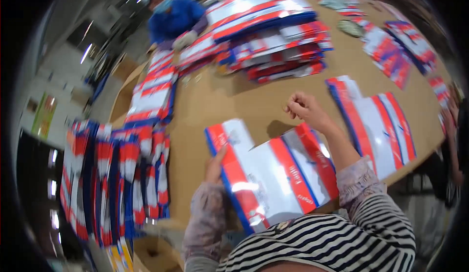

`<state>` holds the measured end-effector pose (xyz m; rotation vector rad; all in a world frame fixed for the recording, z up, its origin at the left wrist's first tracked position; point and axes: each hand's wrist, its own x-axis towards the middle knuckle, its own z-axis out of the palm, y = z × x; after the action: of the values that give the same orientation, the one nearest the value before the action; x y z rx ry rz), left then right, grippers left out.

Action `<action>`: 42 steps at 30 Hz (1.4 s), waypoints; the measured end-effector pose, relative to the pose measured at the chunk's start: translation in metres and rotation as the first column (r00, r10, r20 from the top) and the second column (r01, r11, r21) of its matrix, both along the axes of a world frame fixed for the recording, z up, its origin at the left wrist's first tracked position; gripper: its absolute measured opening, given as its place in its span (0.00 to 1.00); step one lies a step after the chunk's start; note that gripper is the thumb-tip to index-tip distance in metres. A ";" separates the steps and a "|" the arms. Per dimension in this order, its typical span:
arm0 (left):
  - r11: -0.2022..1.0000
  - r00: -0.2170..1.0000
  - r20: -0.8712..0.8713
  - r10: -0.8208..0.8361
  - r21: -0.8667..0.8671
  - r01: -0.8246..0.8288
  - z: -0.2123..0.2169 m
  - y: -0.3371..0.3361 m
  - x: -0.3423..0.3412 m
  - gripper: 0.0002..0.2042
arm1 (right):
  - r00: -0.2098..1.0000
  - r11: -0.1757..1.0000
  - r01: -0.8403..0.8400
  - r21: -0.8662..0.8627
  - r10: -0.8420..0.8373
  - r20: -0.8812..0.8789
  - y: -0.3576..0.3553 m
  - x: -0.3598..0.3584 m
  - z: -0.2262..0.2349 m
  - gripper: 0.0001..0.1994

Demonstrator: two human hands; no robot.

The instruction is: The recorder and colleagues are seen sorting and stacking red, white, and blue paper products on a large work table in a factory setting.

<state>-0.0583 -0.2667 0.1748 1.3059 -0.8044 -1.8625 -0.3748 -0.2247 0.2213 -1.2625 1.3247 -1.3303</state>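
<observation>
At table (pixel 195 111): left hand (pixel 214 168) holding package (pixel 266 177), right hand (pixel 304 110) perhaps pinching.

The left hand (pixel 213 168) lies lower, thumb (pixel 221 154) forward; the right hand (pixel 306 111) is raised, fingers (pixel 293 108) curled.

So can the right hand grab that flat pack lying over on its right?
Probably yes. The right hand is up off the table, the pack looks close by, and nothing seems between them; its curled fingers might have to open first.

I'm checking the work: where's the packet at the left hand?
In the head view, the packet is at lower centre, between the left hand and right forearm.
</observation>
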 end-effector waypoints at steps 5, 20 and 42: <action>0.994 0.991 0.109 0.079 -0.090 -0.070 -0.011 -0.002 -0.008 0.18 | 0.967 0.992 -0.118 -0.049 0.126 0.222 -0.074 0.073 -0.038 0.08; 0.508 0.721 0.591 0.362 -0.773 0.379 0.019 -0.044 -0.057 0.27 | 0.913 0.967 0.231 -0.106 -0.178 0.368 -0.112 0.099 -0.105 0.04; 0.776 0.960 0.230 -0.161 -0.572 0.267 -0.016 -0.105 -0.116 0.10 | 0.938 0.933 0.260 -0.248 -0.183 0.295 -0.113 0.073 -0.093 0.05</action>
<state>-0.1740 -0.3715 0.1585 0.9868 -1.5464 -1.4693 -0.3014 -0.3379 0.1278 -1.0889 1.1380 -1.8376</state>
